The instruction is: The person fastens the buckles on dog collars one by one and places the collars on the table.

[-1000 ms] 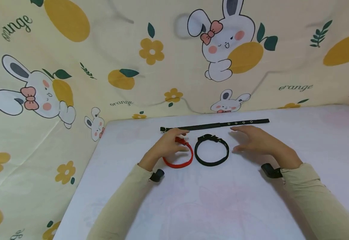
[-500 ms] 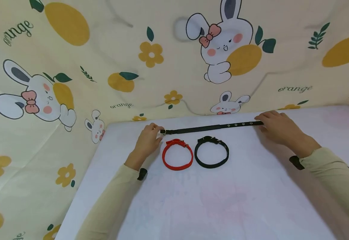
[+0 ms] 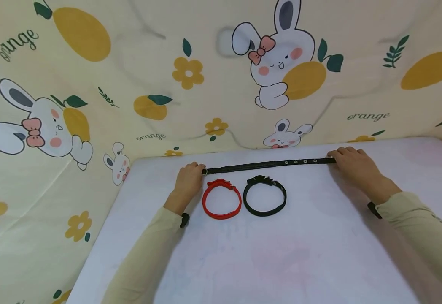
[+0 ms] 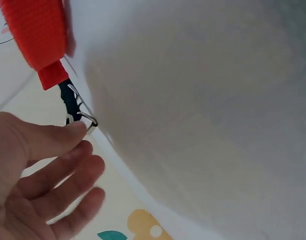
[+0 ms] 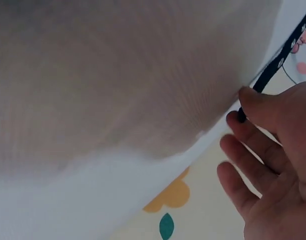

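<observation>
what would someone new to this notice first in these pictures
Probably the red looped strap, bright against the white table and just left of a black looped strap in the head view. Next, the straight black strap behind both, its ends pinched by the left hand and the right hand. Above, a large cartoon rabbit hugging a yellow fruit stands out on the backdrop.
</observation>
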Demonstrator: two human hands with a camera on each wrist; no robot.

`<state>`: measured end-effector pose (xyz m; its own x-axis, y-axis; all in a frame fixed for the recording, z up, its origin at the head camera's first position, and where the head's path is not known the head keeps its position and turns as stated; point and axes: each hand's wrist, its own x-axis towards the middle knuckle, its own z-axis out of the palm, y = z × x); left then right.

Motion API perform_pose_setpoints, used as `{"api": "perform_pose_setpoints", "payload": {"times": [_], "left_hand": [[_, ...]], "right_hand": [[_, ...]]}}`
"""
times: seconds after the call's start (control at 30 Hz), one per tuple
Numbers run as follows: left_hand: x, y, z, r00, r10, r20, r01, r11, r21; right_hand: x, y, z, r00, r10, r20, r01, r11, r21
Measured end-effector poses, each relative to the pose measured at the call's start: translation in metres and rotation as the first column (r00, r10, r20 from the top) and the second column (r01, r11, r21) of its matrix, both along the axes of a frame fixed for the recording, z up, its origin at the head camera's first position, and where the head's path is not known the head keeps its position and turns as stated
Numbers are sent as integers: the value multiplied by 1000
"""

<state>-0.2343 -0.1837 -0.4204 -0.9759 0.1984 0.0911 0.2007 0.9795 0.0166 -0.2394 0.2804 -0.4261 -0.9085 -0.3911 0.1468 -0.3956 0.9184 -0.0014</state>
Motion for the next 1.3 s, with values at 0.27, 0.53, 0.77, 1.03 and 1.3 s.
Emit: {"api": "perform_pose_setpoints", "payload": {"times": [0.27, 0.53, 0.77, 1.03, 1.3], "left_hand": [[2, -3, 3, 1000, 11, 13, -13, 982, 191], [3, -6, 5, 1000, 8, 18, -16, 841, 541], [9, -5, 16, 999, 36, 17, -36, 651, 758], [23, -9, 46, 999, 31, 22, -32, 367, 930], [35, -6, 65, 998, -17, -55, 57, 287, 956]], "right_hand": [[0, -7, -1, 999, -13, 49, 21, 984, -176], [10, -7, 9, 981, -21, 194, 123, 840, -529], [14, -24, 21, 988, 29, 153, 87, 712, -697], [21, -45, 40, 993, 12, 117, 91, 552, -829], [38, -67, 66, 987, 160, -1, -39, 235, -971]]}}
